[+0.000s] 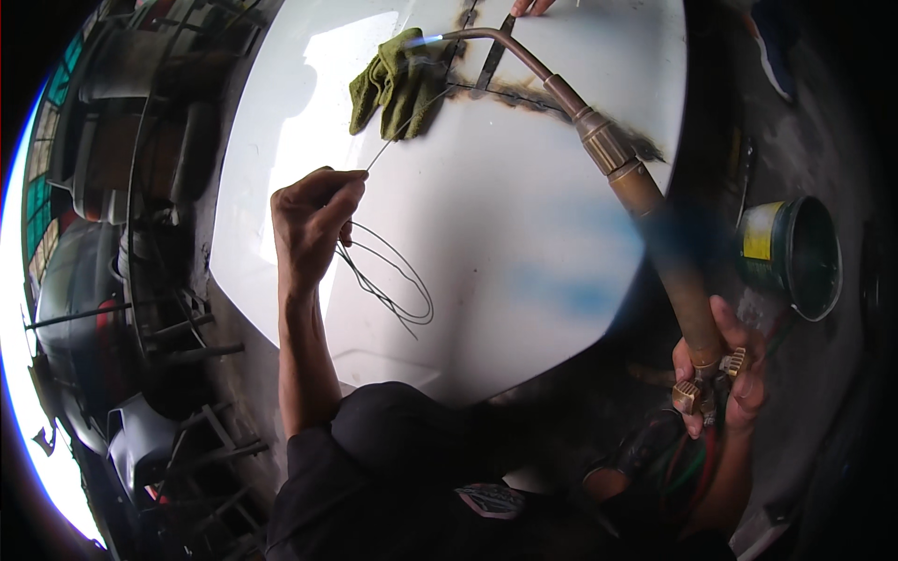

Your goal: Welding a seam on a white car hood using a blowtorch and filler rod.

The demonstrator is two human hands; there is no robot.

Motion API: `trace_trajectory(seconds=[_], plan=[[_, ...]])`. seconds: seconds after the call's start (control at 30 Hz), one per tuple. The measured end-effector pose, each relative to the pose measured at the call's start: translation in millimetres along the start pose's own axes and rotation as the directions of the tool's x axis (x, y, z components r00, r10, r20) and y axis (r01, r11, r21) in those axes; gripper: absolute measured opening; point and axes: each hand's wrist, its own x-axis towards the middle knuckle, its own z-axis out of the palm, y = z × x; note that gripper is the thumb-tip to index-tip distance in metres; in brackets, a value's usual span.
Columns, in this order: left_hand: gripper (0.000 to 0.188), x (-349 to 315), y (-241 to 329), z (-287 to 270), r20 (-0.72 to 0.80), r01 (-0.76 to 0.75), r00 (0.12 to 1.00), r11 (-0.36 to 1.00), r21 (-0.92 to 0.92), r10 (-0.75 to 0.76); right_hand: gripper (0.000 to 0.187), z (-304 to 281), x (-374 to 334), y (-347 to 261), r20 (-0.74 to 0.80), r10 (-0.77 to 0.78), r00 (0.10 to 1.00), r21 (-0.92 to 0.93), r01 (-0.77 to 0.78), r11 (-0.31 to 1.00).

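Note:
My left hand point(318, 210) is closed in a pinch on a thin filler wire point(383, 154). Its straight end points up toward the scorched seam, and the rest hangs in loose coils below the hand. My right hand point(725, 374) grips the valve end of a brass gas welding torch point(641, 192), with red and green hoses below. From the torch tip, at the upper middle, a small blue flame points left toward a crumpled green cloth point(393, 89). The cloth lies on a white metal panel point(458, 224) beside dark burnt seams. At the top edge, another person's fingers point(531, 7) press a dark flat metal strip point(496, 56) onto the panel.
A dark green bucket point(793, 257) with a yellow label stands on the floor at the right. Metal racks with vehicle parts point(140, 168) fill the left side. Another person's shoe point(772, 47) shows at the upper right.

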Motion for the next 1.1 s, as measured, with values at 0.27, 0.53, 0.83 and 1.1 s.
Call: trace_trajectory(seconds=[0.27,0.53,0.83,1.1], plan=[[0.017,2,1,6,0.01,-0.001,1.0,1.0,-0.001,0.001,0.068,-8,15,20,-0.136,0.029,0.99,-0.202,-0.056,0.978],[0.016,5,-3,7,0.046,-0.049,0.998,0.999,0.008,0.049,0.065,-10,26,26,-0.172,0.057,0.984,-0.217,-0.094,0.972],[0.016,5,-5,8,0.046,-0.037,0.998,0.999,0.03,0.035,0.065,-9,27,31,-0.182,0.051,0.982,-0.204,-0.088,0.975],[0.016,6,-8,7,0.052,-0.038,0.998,0.999,0.024,0.037,0.068,-15,27,33,-0.151,0.053,0.987,-0.214,-0.085,0.973]])
